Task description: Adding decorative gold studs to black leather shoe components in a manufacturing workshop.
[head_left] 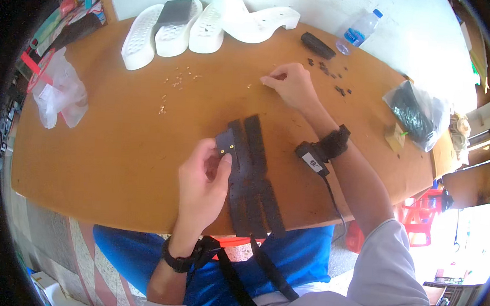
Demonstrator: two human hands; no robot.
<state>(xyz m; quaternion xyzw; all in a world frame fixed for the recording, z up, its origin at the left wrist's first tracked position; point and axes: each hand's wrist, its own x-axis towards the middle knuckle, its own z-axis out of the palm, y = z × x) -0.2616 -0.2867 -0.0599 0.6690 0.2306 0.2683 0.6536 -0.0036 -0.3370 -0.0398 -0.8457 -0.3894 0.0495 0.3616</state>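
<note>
My left hand (202,178) pinches the upper end of a dark strap piece (241,172) between thumb and fingers. Two small brass-coloured studs show on that end, beside my thumb. Long black strips lie alongside it and run down to the table's front edge. Farther off, my right hand (290,86) is closed in a pinch just above the tabletop. What its fingertips hold, if anything, is too small to make out. A few tiny brass-coloured bits (249,86) lie just below those fingertips, and more small brass-coloured pieces (178,83) are scattered to the left.
White shoe soles (140,39) line the back of the brown table (118,146). At the back right are a black block-like bundle (318,45), small dark bits (339,90) and a plastic bottle (359,32). Plastic bags flank the table: one white (65,96), one with black contents (416,115).
</note>
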